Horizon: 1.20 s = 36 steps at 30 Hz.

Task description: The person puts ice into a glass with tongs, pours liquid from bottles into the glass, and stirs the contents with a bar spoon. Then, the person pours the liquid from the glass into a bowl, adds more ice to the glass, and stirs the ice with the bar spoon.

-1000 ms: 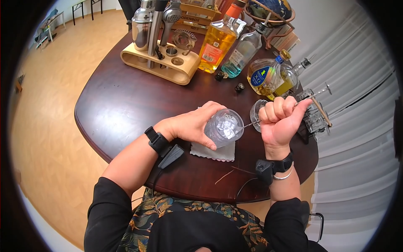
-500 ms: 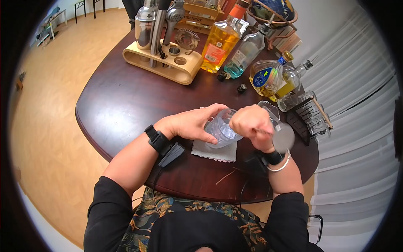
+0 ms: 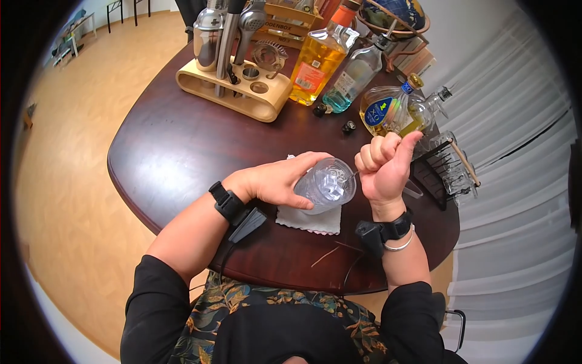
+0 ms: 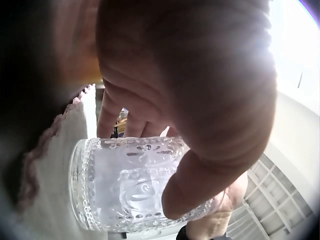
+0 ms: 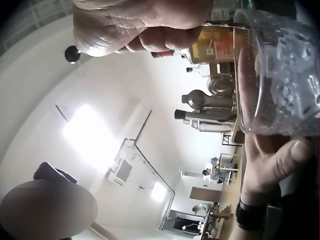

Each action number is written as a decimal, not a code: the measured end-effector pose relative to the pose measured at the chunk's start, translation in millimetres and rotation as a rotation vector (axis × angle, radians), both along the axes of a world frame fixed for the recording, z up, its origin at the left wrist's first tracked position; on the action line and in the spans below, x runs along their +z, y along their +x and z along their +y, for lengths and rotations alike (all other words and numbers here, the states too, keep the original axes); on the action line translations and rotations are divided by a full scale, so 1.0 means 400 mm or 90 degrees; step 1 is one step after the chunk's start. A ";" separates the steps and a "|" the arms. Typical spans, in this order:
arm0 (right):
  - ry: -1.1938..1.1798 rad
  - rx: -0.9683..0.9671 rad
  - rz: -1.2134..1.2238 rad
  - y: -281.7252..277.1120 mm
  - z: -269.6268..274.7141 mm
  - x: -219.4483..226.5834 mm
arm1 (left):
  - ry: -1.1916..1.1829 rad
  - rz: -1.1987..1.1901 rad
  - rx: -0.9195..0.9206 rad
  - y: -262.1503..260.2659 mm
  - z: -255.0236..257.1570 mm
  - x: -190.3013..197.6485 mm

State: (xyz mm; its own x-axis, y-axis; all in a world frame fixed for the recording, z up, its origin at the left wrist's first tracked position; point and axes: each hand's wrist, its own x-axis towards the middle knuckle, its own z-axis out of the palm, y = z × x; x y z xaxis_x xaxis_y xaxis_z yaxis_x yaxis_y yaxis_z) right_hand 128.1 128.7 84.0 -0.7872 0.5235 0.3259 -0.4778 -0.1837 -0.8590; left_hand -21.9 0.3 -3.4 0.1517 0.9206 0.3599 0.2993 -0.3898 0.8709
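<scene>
A clear embossed glass (image 3: 308, 193) with ice cubes (image 3: 332, 184) in it stands over a white scalloped cloth (image 3: 310, 222). My left hand (image 3: 276, 181) grips the glass's side, thumb in front and fingers behind; the left wrist view shows the thumb along its patterned wall (image 4: 135, 185). Just right of the rim, my right hand (image 3: 387, 170) holds a thin metal bar spoon (image 5: 220, 23) in curled fingers, thumb pointing up. The spoon's shaft runs from that fist into the glass; most of it is hidden by the hand.
A wooden stand (image 3: 230, 100) with bar tools stands at the back left. Beside it are an orange-labelled bottle (image 3: 315, 60), a clear bottle (image 3: 351, 79) and an XO bottle (image 3: 385, 112). Bottle stoppers (image 3: 348, 127) lie nearby. A black rack (image 3: 433, 179) with glasses stands at right.
My right hand swung in over the glass with the bar spoon, then turned back to the right of the rim, thumb up. The left hand keeps its hold on the glass.
</scene>
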 end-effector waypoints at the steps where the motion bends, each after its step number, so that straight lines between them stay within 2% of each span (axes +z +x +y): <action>1: -0.002 -0.011 0.014 0.004 -0.002 -0.004 | 0.026 0.046 0.025 0.003 -0.006 0.009; 5: -0.067 -0.048 -0.006 0.018 -0.023 0.000 | 0.038 0.126 0.080 0.006 -0.005 0.014; 8: -0.107 -0.082 0.011 0.021 -0.018 0.014 | 0.035 0.092 0.074 0.009 -0.010 0.021; 12: -0.068 -0.063 0.042 0.032 -0.018 0.041 | -0.031 0.001 0.026 0.002 -0.009 0.012; 16: 0.076 0.023 0.073 0.051 -0.041 0.085 | -0.055 -0.034 -0.002 0.005 -0.012 0.018; 19: 0.223 0.162 0.175 0.052 -0.035 0.093 | -0.013 0.006 0.011 0.009 -0.011 0.016; 21: 0.363 0.157 0.219 0.047 -0.033 0.081 | 0.002 0.054 0.040 0.012 -0.012 0.015; 23: 0.481 0.210 0.187 0.033 -0.034 0.081 | -0.009 0.112 0.090 0.016 -0.015 0.015; 25: 0.526 0.283 0.167 0.009 -0.022 0.055 | -0.020 0.097 0.110 0.014 -0.008 0.006; 26: 0.556 0.249 0.064 0.010 -0.040 0.054 | -0.027 0.089 0.120 0.012 -0.006 0.003; 28: 0.511 0.208 0.022 -0.004 -0.035 0.007 | -0.030 0.052 0.097 0.008 -0.007 0.008; 30: 0.415 0.227 -0.004 -0.013 -0.023 -0.004 | -0.033 0.032 0.085 0.008 -0.007 0.009; 31: 0.304 0.238 0.025 -0.023 -0.005 -0.025 | -0.035 0.031 0.086 0.007 -0.007 0.007; 33: 0.191 0.273 0.083 -0.025 0.021 -0.042 | -0.039 0.014 0.072 0.004 -0.004 -0.002; 35: 0.181 0.179 0.084 -0.023 0.001 -0.046 | -0.044 -0.017 0.044 0.000 0.004 -0.012; 36: 0.175 0.132 0.084 -0.021 -0.013 -0.048 | -0.040 0.014 0.048 -0.001 0.001 -0.010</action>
State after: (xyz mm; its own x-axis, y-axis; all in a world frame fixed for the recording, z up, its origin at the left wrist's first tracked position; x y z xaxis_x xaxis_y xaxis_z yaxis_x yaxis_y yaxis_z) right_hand 119.7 123.5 64.7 -0.8088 0.2360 0.5387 -0.5652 -0.0589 -0.8228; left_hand -22.1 0.7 -7.5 0.0884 0.9504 0.2982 0.3447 -0.3101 0.8860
